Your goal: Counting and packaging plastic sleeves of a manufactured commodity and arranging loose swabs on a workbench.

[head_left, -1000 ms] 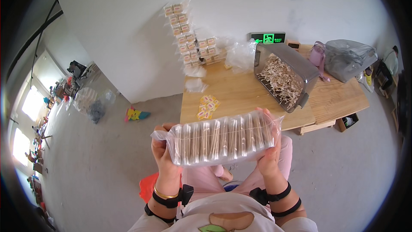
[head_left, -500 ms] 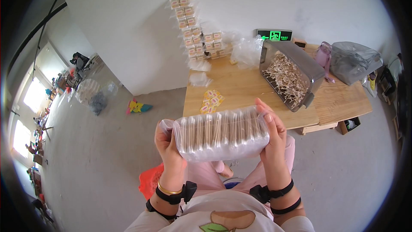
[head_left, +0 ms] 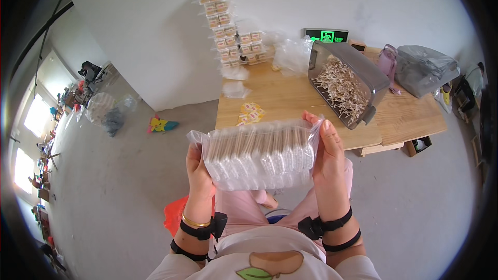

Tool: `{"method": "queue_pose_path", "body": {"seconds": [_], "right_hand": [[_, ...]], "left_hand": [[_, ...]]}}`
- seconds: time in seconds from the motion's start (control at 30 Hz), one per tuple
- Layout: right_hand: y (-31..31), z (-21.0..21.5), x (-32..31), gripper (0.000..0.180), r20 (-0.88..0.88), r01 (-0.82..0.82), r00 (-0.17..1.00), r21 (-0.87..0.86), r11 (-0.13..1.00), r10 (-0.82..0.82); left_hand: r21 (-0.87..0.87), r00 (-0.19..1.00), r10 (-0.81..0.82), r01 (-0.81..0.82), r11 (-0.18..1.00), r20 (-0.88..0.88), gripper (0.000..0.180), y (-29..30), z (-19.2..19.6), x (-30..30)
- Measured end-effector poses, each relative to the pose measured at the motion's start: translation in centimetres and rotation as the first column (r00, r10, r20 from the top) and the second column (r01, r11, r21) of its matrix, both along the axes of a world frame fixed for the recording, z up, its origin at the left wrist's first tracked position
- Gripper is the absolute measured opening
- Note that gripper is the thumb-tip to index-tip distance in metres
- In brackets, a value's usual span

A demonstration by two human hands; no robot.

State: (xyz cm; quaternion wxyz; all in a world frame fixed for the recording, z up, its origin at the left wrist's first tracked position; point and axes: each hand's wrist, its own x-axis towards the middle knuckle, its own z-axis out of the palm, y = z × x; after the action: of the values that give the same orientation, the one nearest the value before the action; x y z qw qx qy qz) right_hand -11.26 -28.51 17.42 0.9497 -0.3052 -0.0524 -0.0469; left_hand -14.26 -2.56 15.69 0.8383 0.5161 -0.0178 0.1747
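Clear plastic bag (head_left: 259,154) clamped between left hand (head_left: 198,168) and right hand (head_left: 327,150).

A clear plastic bag (head_left: 259,155) packed with upright rows of small white sticks, held level, tilted slightly.

A clear plastic bag (head_left: 259,155) packed with rows of small white packets sits near, in the middle. On the far table, small tan-and-white packets (head_left: 228,26) are stacked against the wall, with yellow labels (head_left: 250,114) lying at its near left edge. Farther right, a green-lit rectangular sign (head_left: 326,35) stands by the wall.
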Motion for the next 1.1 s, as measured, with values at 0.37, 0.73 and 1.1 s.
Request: {"method": "queue_pose_path", "body": {"seconds": [0.37,0.73,1.1], "right_hand": [[1.7,-1.2,0.9,0.076,-0.159,-0.326,0.942,-0.222,0.919,0.295],[1.9,-0.6,1.4,0.083,-0.08,-0.383,0.923,-0.308,0.871,0.378],[2.4,-4.3,1.7,0.077,-0.309,-0.273,0.925,-0.132,0.953,0.222]], "left_hand": [[0.124,0.987,0.04,-0.06,0.99,0.158,0.018,0.0,-0.4,-0.8],[0.078,0.992,-0.025,0.015,0.997,0.12,0.03,-2.1,1.9,-0.8],[0.206,0.958,0.199,-0.242,0.948,0.207,0.026,0.3,0.1,-0.7]]}}
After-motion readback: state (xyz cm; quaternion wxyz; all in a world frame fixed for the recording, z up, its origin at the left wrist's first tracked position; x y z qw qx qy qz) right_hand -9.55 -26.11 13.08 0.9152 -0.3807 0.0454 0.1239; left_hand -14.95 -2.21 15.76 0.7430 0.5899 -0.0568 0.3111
